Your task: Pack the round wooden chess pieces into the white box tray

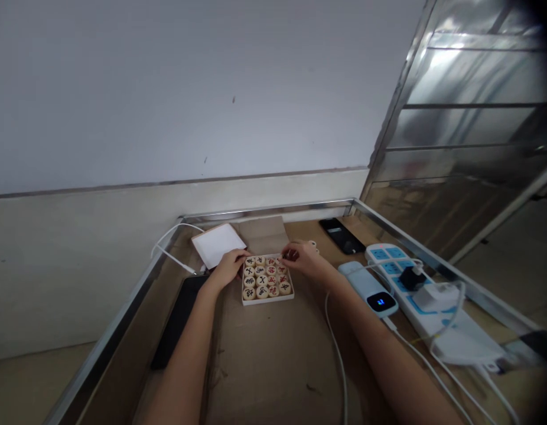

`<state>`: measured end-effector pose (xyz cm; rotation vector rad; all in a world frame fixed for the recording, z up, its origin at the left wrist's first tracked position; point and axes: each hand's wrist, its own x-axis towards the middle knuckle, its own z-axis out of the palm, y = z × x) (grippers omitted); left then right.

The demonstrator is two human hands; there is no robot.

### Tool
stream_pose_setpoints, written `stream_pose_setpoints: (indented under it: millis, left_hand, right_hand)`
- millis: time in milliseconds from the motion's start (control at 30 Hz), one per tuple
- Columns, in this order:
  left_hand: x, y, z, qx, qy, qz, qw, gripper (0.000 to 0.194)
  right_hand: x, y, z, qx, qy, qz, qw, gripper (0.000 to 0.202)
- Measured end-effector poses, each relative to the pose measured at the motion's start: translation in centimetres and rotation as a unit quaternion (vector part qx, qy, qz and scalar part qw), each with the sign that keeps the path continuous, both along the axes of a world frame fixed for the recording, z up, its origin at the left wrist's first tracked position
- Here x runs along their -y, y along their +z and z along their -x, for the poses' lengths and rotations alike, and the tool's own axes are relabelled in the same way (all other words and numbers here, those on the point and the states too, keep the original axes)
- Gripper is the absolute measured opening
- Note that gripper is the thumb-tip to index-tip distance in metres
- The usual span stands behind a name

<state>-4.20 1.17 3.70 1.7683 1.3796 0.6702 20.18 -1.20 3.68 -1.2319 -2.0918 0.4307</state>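
Have L hand half-curled at near-left wall of shallow white square box, fingers bent toward its far-left corner, thumb lower along same side; looks like touching, can't tell how firmly gripped. Have R hand bent over box's far-right corner, thumb & fingertips drawn close tog., nearly meeting; can't tell if pinching a pc. there. Find btwn the hands, inside box, round cream-coloured discs w/ red or blk Chinese characters, set in approx. 4 x 4 rows, mostly blk chars nearer L hand, mostly red nearer R hand. See more of same, partly hidden, just beyond R hand's knuckles. Note, fwd-left of L hand, shallow white lid-like tray, tilted, inside showing; left of that, thin white cable. Spot flat blk rectangular slab left of L hand, back alongside forearm. Find fwd-right of R hand a blk phone, lying flat; right of R hand, near forearm, pale-blue power bank w/ lit blue digits; farther right, long white power strip w/ blue socket faces, plugs in. See brown cardboard sheet under box & both hands.
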Motion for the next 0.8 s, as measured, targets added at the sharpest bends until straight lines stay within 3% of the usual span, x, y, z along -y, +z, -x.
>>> stream_pose_setpoints:
  millis: [200, 333, 500, 567, 667, 733, 800]
  left_hand:
    - [0.0, 0.1, 0.0, -0.008, 0.000, 0.000, 1.000, 0.029]
    - [0.1, 0.2, -0.1, -0.008, 0.003, 0.002, 1.000, 0.030]
    - [0.1, -0.1, 0.0, -0.015, -0.009, 0.002, 1.000, 0.029]
    - [0.0, -0.1, 0.2, -0.035, -0.012, -0.037, 0.999, 0.027]
    - [0.4, 1.0, -0.2, -0.077, -0.002, -0.173, 0.982, 0.024]
    - [1.6, 2.4, -1.7, -0.074, 0.028, -0.247, 0.966, 0.025]
    - [4.1, 3.9, -4.5, -0.016, 0.071, -0.272, 0.960, 0.024]
  right_hand:
    - [-0.4, 0.4, -2.9, 0.030, -0.018, 0.072, 0.997, 0.012]
    - [-0.7, -0.7, -4.0, 0.080, 0.027, 0.092, 0.992, 0.012]
    - [-0.9, -1.3, -4.6, 0.146, 0.001, 0.045, 0.988, 0.017]
    - [-0.7, -1.0, -4.1, 0.137, -0.007, 0.021, 0.990, 0.018]
    - [-0.4, -0.6, -2.3, 0.071, -0.008, -0.012, 0.997, 0.019]
    - [-0.4, -0.6, -0.9, 0.017, -0.020, -0.034, 0.999, 0.021]
    - [-0.6, -0.9, 0.3, -0.025, -0.026, -0.053, 0.998, 0.021]
